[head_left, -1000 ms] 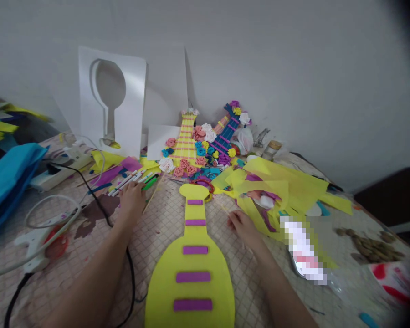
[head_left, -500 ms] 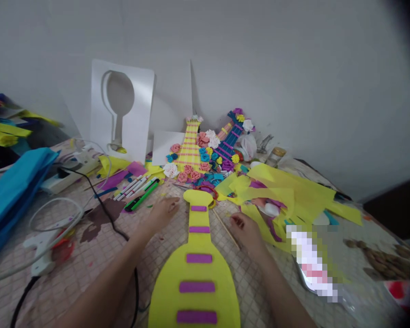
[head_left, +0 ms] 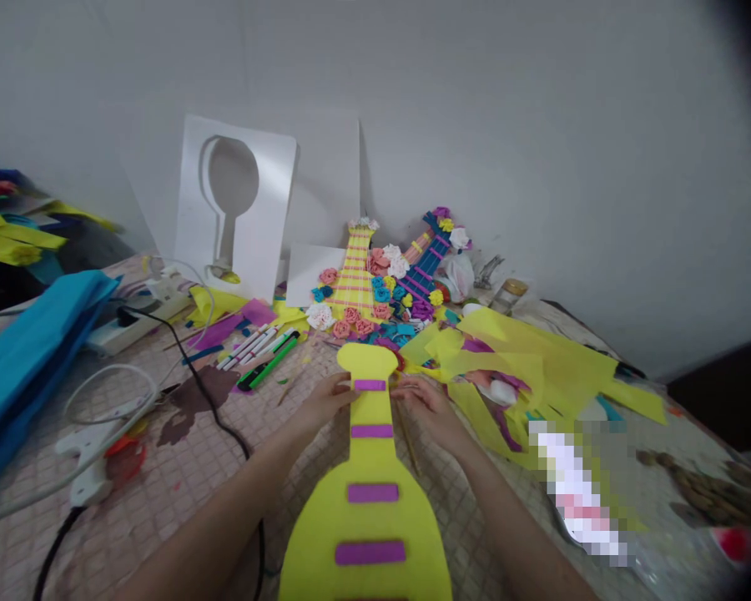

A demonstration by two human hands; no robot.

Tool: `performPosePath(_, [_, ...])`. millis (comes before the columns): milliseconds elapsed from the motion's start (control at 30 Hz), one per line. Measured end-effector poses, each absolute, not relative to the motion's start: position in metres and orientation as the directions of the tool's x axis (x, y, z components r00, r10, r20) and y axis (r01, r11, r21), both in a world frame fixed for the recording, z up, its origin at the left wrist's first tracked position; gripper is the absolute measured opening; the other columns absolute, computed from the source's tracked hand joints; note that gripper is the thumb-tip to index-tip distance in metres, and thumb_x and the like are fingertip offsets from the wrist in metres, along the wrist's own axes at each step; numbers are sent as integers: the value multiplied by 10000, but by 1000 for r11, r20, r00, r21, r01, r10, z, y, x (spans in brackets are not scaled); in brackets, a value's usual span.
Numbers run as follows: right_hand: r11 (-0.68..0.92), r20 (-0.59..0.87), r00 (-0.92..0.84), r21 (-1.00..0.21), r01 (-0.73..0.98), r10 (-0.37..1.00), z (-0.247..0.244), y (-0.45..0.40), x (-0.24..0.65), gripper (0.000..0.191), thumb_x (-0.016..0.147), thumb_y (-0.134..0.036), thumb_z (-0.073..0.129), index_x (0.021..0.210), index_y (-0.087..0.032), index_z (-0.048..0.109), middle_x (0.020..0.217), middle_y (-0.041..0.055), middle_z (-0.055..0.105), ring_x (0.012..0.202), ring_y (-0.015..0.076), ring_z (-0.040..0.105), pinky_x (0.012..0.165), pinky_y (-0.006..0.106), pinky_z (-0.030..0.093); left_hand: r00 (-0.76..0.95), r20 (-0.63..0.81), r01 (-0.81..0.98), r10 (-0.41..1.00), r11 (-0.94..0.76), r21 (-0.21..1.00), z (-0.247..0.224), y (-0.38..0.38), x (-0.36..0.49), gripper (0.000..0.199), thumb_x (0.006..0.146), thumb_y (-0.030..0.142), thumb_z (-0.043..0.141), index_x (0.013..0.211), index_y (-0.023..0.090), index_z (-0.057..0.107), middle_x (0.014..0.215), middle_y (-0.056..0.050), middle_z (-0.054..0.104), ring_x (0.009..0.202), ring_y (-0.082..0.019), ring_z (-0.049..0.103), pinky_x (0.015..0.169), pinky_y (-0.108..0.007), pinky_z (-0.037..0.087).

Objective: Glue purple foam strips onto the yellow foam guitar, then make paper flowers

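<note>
A yellow guitar-shaped cutout [head_left: 366,472] with purple strips across its neck and body lies in front of me, its head pointing away. My left hand [head_left: 325,401] is at the left edge of the neck, fingers closed against it just below the head. On the opposite edge my right hand [head_left: 430,407] has its curved fingertips against the neck. Parts of the fingers of both hands are hidden behind the neck. A thin wooden stick [head_left: 409,442] lies on the table beside the neck, under my right hand.
Decorated yellow [head_left: 354,280] and blue [head_left: 426,259] paper guitars with paper flowers stand against the wall. A white board [head_left: 266,192] has a guitar-like cutout. Markers [head_left: 269,359], a power strip [head_left: 134,321], cables, blue paper [head_left: 37,351], yellow sheets [head_left: 538,351] and a blurred phone [head_left: 579,492] surround the work.
Both hands have moved inward from beside the cutout to the edges of its neck. The view has shifted slightly, and the cutout sits a little further right in it.
</note>
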State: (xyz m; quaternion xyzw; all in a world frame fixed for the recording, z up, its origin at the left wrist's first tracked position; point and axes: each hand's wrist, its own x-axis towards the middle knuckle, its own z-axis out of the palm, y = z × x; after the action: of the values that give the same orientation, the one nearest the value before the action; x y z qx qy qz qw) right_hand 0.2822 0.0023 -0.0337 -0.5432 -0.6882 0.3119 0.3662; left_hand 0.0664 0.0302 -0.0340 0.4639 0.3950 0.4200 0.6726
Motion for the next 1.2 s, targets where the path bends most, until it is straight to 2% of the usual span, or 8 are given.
performPosePath(167, [235,216,-113,-706,668,970,-28,49,276,225,805,-211,419,938,-173,597,943,71,665,862,187,610,786,337,459,250,-101,-417,963,201,886,-14,43,43,287,697,241,639,972,161,632,874,-63,677,755,-174,614,639,-249,466])
performPosePath(233, [254,214,-150,-634,730,965,-28,69,269,273,751,-168,498,1002,-179,605,1035,75,649,951,203,584,847,342,424,209,-146,-531,967,238,813,-6,46,34,266,704,209,629,966,166,631,790,-45,679,680,-161,613,617,-250,479])
performPosePath(333, [269,171,-209,-522,810,963,-29,88,259,304,708,-220,602,1010,-210,628,1063,71,647,994,249,571,866,368,398,197,-219,-615,956,295,731,5,45,26,250,721,186,606,969,175,625,665,-5,655,547,-125,585,521,-218,467])
performPosePath(500, [239,86,-223,-358,902,971,-29,94,257,291,754,-325,601,1024,-219,625,1084,82,636,1007,276,565,877,422,375,200,-238,-633,950,311,709,14,39,27,201,737,167,587,935,173,626,669,5,655,526,-113,583,499,-202,462])
performPosePath(600, [198,47,-192,-277,940,980,-30,94,263,325,831,-357,524,1101,-181,565,1055,80,626,963,228,579,869,441,397,175,-269,-627,947,318,711,15,39,28,136,742,160,579,869,164,630,624,-1,642,532,-123,582,508,-211,460])
performPosePath(733, [153,33,-150,-186,971,988,-31,99,265,278,873,-346,477,1055,-155,565,1009,60,611,901,179,586,837,421,443,168,-257,-633,952,304,712,12,41,26,144,746,173,576,879,168,631,639,-5,647,539,-129,580,516,-224,458])
performPosePath(1000, [220,72,-213,-111,969,974,-29,123,255,292,870,-320,488,1115,-169,537,1172,80,542,1034,210,533,884,448,420,142,-235,-638,962,270,721,11,42,27,126,728,145,597,849,168,620,685,0,658,585,-120,598,547,-212,478])
performPosePath(1200, [25,86,-23,-23,999,996,-27,124,292,290,864,-333,495,1089,-158,547,1152,82,546,1038,219,528,881,460,418,133,-238,-651,962,265,712,10,44,27,132,747,126,572,869,151,618,730,-16,674,616,-125,617,553,-213,495])
